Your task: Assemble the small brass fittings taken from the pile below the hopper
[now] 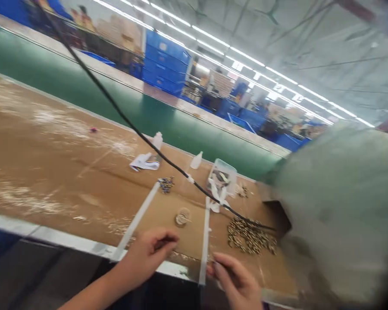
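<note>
My left hand (148,255) is at the front edge of the table, its thumb and fingers drawn together in a pinch. My right hand (236,282) is lower and further right, fingers curled against the thumb. Whatever either hand may hold is too small or blurred to make out. Just beyond the left hand a small round clear container (182,217) stands on a brown board (168,206) edged with white tape (137,221). A heap of small brass-coloured metal parts (250,236) lies beyond my right hand. A smaller pile of blue and gold pieces (166,184) sits at the board's far left corner.
A black cable (129,122) crosses the view diagonally. Behind the board stand white bottles (196,160), a white strip (144,162) and a clear plastic box (221,171) with scraps. A green conveyor belt (155,113) runs behind. A large pale green machine (342,206) blocks the right side.
</note>
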A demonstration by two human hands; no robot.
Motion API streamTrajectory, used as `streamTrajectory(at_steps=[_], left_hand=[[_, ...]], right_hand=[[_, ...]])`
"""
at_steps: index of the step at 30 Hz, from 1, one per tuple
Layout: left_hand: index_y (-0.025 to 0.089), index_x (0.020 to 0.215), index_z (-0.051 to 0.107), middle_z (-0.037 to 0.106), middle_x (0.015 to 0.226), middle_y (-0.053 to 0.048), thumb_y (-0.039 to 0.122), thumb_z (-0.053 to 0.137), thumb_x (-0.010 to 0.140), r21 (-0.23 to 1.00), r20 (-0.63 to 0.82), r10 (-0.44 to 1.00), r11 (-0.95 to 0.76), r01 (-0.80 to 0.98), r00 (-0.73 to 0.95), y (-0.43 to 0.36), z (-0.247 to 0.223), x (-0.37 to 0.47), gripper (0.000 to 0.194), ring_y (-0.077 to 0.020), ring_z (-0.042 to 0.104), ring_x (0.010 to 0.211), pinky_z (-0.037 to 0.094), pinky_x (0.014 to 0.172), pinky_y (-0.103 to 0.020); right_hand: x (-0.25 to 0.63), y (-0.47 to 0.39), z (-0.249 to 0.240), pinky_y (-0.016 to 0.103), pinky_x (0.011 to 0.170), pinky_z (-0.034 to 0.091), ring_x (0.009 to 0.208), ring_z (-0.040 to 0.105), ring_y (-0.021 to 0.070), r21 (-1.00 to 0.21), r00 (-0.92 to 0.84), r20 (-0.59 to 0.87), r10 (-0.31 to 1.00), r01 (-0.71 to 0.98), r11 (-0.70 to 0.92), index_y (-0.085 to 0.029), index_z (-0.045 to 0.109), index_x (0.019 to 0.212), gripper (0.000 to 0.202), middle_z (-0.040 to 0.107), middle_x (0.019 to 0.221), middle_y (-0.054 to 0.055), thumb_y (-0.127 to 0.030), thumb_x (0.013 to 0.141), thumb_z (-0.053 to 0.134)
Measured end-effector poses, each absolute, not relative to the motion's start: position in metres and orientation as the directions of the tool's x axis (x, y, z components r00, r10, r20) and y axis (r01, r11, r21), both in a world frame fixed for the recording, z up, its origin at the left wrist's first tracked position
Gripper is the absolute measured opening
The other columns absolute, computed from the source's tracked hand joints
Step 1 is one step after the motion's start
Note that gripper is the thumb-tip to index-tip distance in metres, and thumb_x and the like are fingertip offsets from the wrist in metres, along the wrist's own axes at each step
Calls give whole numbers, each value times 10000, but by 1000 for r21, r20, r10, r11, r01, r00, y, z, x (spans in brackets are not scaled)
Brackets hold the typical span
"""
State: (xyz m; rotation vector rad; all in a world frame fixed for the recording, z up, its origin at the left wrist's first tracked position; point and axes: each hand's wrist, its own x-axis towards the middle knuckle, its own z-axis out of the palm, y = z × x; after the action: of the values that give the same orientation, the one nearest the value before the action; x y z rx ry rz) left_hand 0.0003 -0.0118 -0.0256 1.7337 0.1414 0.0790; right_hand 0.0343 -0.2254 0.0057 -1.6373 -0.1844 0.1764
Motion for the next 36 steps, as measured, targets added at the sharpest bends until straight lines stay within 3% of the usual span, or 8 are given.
streamTrajectory(at_steps=[4, 7, 12, 20, 29, 36], left_hand=[[193, 942, 659, 724, 895, -49, 329, 579, 813, 990, -37, 126, -130, 54, 991, -9, -35, 6, 204, -182, 681, 806, 548, 736, -258], [192, 961, 650, 732, 908, -54, 321, 576, 815, 996, -54, 99, -64, 60, 994, -9, -36, 7, 209, -192, 695, 824, 563, 775, -286], [203, 928, 665, 729, 884, -30, 283, 591, 800, 998, -61, 127, -24, 64, 990, -8, -28, 9, 168, -177, 697, 822, 562, 779, -258], [268, 957, 707, 724, 925, -4, 279, 583, 822, 988, 35, 129, -152, -15, 991, -5, -18, 9, 184, -147, 670, 874, 533, 783, -203], [296, 915, 706, 722, 878, 22, 223, 610, 802, 955, 198, 186, -257, -147, 962, -9, -28, 8, 166, -120, 670, 829, 534, 750, -174], [262, 885, 721, 742, 834, 14, 251, 617, 798, 960, 124, 205, -272, -65, 971, -10, -23, 5, 135, -135, 684, 778, 534, 714, -183]], right_hand=[[48, -192, -12, 260, 661, 545, 677, 666, 151, -974, 940, -177, 293, -210, 86, -180, 639, 852, 255, 677, 713, 19, -360, 709, 750], [51, -172, -17, 235, 685, 533, 689, 661, 123, -959, 923, -178, 341, -240, 151, -183, 613, 838, 219, 671, 729, 4, -334, 735, 732], [50, -166, -23, 281, 698, 533, 740, 660, 160, -990, 913, -100, 395, -131, 53, -168, 624, 853, 187, 689, 790, 54, -335, 785, 673], [53, -167, -23, 308, 735, 543, 795, 661, 189, -978, 919, 43, 393, 119, -170, -201, 674, 874, 120, 695, 849, 62, -292, 823, 613], [52, -163, -23, 263, 634, 520, 694, 638, 175, -976, 933, -5, 359, 73, -205, -176, 677, 790, 156, 690, 755, 52, -328, 789, 642], [51, -161, -17, 275, 661, 530, 729, 653, 187, -963, 934, 3, 357, 98, -251, -180, 693, 798, 163, 705, 775, 60, -337, 786, 652]])
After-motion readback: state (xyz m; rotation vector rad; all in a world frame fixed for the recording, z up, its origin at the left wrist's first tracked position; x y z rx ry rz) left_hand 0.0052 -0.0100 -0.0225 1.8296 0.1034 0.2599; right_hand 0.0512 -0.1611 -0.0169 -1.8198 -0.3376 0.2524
